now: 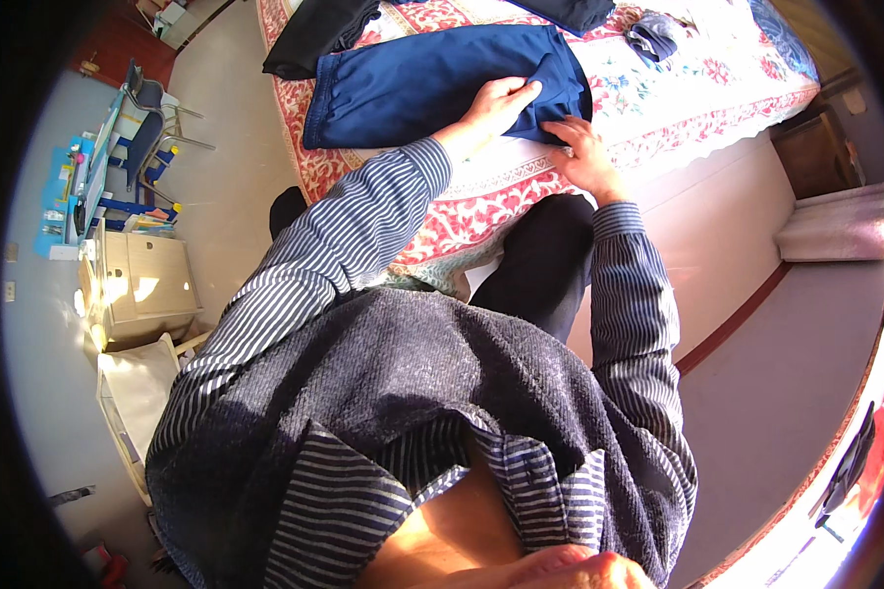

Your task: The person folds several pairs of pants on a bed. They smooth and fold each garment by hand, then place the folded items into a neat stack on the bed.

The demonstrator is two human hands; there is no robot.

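Observation:
Blue trousers with an elastic waistband (412, 88) lie flat and folded lengthwise on the bed, the waistband at the left. My left hand (497, 110) is at their right part, its thumb and fingers closed on a raised fold of the blue cloth. Just right of it, my right hand (580, 151) rests at the near right edge of the trousers, fingers spread and fingertips on the cloth; whether it pinches any fabric is unclear. Black folded clothing (313, 37) lies beyond the waistband, at the far left of the bed.
A floral red-and-white bedspread (678, 140) covers the bed. Farther back are a dark garment (571, 11) and a crumpled grey garment (656, 37). A chair (144, 132), a desk (81, 184) and a wooden cabinet (151, 276) stand at left, a curtain (840, 221) at right.

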